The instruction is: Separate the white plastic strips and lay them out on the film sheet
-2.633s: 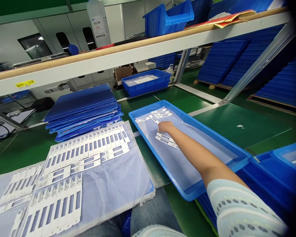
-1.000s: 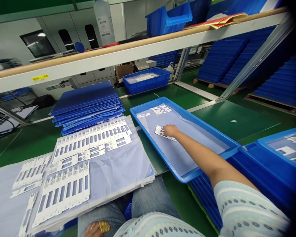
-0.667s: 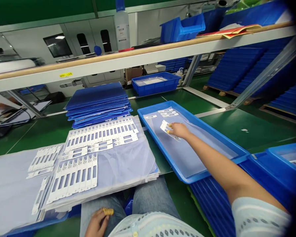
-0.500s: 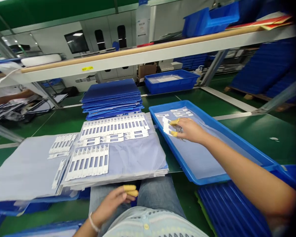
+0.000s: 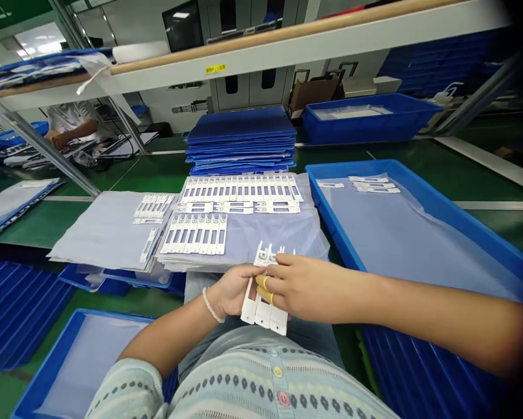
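Over my lap, a few flat white plates with windows (image 5: 262, 315) are held side by side, their pronged ends pointing away from me. My left hand (image 5: 234, 290) grips them at the left edge, fingers partly hidden beneath. My right hand (image 5: 303, 285), with yellow finger cots, lies across their top and is closed on them. Just beyond, a row of similar white plates (image 5: 194, 234) lies on a sheet-covered stack (image 5: 261, 228). A longer row of plates (image 5: 239, 189) stands behind it, with several turned sideways between the two rows.
To the right is a blue tray (image 5: 353, 166), lined with a sheet and holding several plates (image 5: 372, 184). A pile of blue sheets (image 5: 241, 139) stands at the back. Left lies another sheet stack (image 5: 99, 227) with plates. A shelf beam (image 5: 279, 49) crosses above; a co-worker (image 5: 76, 125) sits far left.
My right hand has come from the right tray to my lap, bringing white plates. My left hand has risen and taken hold of them too. The camera view has shifted.
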A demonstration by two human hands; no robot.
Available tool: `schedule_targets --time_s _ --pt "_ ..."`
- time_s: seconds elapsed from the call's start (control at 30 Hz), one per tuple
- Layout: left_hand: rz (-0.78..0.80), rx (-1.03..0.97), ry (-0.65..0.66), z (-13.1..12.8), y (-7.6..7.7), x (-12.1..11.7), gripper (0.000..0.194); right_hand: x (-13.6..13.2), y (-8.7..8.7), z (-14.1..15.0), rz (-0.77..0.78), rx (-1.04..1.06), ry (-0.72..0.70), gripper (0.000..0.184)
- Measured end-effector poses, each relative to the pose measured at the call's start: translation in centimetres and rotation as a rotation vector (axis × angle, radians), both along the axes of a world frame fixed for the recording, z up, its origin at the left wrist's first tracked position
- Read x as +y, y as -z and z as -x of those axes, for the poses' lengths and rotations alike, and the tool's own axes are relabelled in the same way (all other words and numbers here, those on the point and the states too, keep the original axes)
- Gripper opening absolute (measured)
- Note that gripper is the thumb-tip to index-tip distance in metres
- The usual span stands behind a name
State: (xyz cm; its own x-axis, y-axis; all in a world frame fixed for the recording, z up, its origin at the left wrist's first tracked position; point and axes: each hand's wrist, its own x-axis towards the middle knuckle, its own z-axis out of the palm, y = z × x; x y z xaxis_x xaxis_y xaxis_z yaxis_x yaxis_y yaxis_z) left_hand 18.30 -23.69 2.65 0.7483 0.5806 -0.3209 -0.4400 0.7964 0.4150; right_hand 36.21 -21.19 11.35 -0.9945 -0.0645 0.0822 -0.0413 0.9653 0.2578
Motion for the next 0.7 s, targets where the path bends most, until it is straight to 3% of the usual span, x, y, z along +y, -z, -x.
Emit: schedule_targets --time_s 0.1,0.17,0.23,0.3,0.37,0.47,0.57,0.7 --pt "-0.026 -0.017 -0.152 1.2 -1.5 -1.3 0.027 -0.1 -0.8 -1.2 0.064 0.231 0.074 0.016" --pt "-0.078 -0.026 -0.239 2.0 -2.9 -2.0 0.03 -0.5 -0.1 -1.9 0.19 0.48 0.189 0.023" --pt "-0.147 -0.026 -0.303 2.5 -4.2 -2.7 0.03 -1.5 1.7 -1.8 0.444 0.697 0.342 0.034" --pt "-0.216 -0.02 -0.356 2.8 -5.2 -3.2 0.03 -2.9 4.1 -0.9 0.797 0.847 0.436 0.044" --pt "-0.274 -0.007 -0.411 2.8 -5.8 -3.6 0.031 -4.5 6.1 0.4 1.116 0.95 0.434 0.049" --pt "-0.298 0.013 -0.442 2.8 -6.3 -4.0 0.03 -6.4 7.4 1.9 1.42 1.053 0.4 0.051" --pt "-0.282 0.009 -0.452 2.7 -6.7 -4.3 0.029 -7.1 6.8 2.2 1.577 1.06 0.422 0.051" --pt "-0.286 0.029 -0.43 2.6 -7.3 -4.7 0.03 -6.9 5.8 1.6 1.613 1.029 0.389 0.053"
